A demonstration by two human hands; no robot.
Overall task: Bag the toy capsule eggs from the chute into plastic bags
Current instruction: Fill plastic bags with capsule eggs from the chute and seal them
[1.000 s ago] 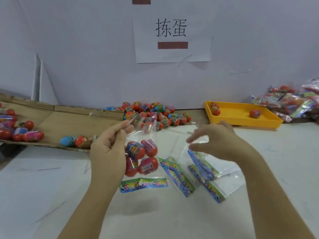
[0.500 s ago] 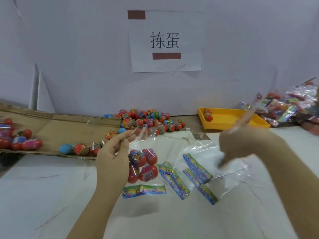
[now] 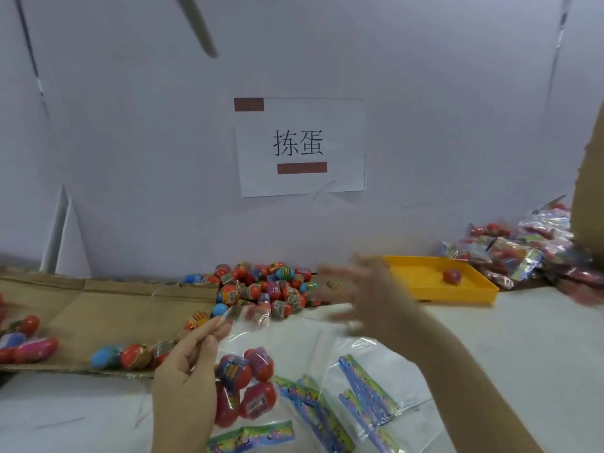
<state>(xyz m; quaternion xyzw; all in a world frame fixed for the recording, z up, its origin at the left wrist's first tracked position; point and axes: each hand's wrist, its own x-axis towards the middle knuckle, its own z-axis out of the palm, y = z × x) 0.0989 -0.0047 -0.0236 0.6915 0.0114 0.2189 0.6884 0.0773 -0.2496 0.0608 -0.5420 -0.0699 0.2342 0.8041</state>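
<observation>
The left hand [image 3: 189, 380] pinched the top edge of a plastic bag [image 3: 248, 335] between thumb and fingers. This kept the mouth raised and open, with the capsule eggs [image 3: 245, 384] inside the bag sitting just right of the palm. The right hand [image 3: 366, 299], blurred, fingers spread and apparently empty, was extended toward the egg pile [image 3: 268, 286] at the chute [image 3: 98, 305] end, just left of its fingertips, probably to fetch another egg.

Left hand [image 3: 188, 374] upright, fingers [image 3: 212, 326] pinched — right hand [image 3: 369, 295] outstretched, blurred, loosely spread.
</observation>
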